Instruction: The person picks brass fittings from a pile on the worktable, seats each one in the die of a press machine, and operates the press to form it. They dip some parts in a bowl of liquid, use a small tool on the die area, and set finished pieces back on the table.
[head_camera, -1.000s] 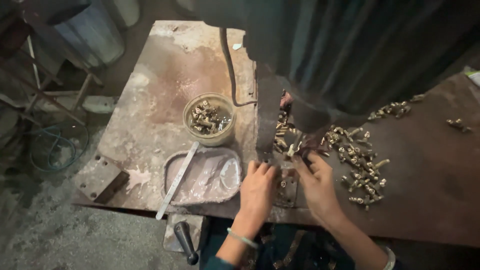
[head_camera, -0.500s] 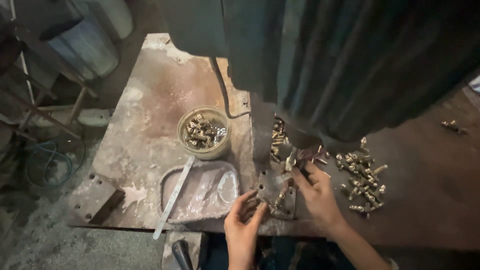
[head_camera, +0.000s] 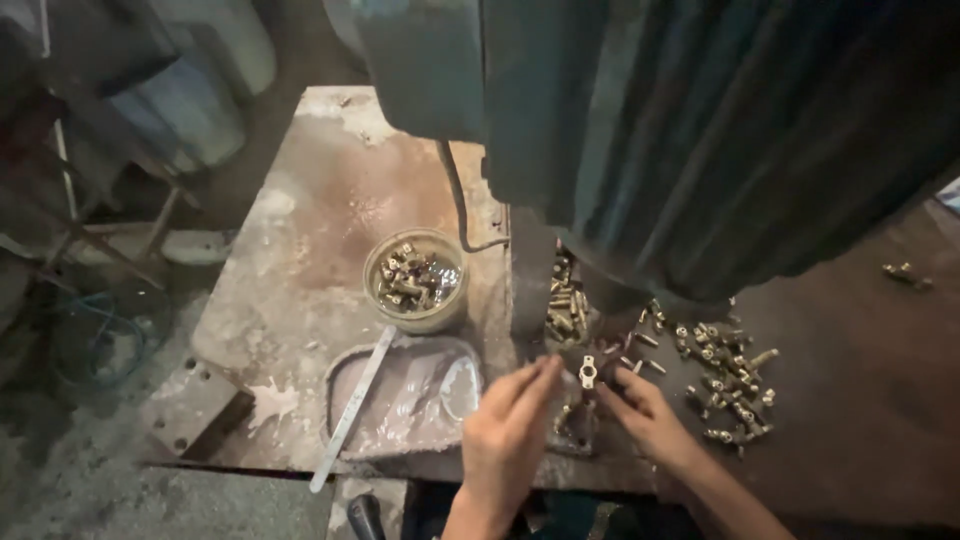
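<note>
Both my hands meet at the front of a worn metal bench (head_camera: 300, 250), under a big dark green machine body (head_camera: 700, 130). My left hand (head_camera: 510, 435) reaches in with its fingers extended toward a small brass fitting (head_camera: 587, 372). My right hand (head_camera: 650, 420) comes from the right, and its fingertips hold that fitting up between the two hands. Right of the hands lies a scattered heap of brass pieces (head_camera: 725, 385). More brass pieces (head_camera: 563, 305) are piled behind the hands at the machine's base.
A round tub (head_camera: 416, 282) of brass parts stands left of the machine. In front of it lie a shallow grey tray (head_camera: 400, 400) and a flat metal strip (head_camera: 352, 408). A dark handle (head_camera: 365, 518) sticks up below the bench edge. Barrels and clutter stand at far left.
The view has come closer and tilted. My left hand has pulled back from the plate and stretched its fingers out. My right hand has lifted a brass fitting up between the hands.
</note>
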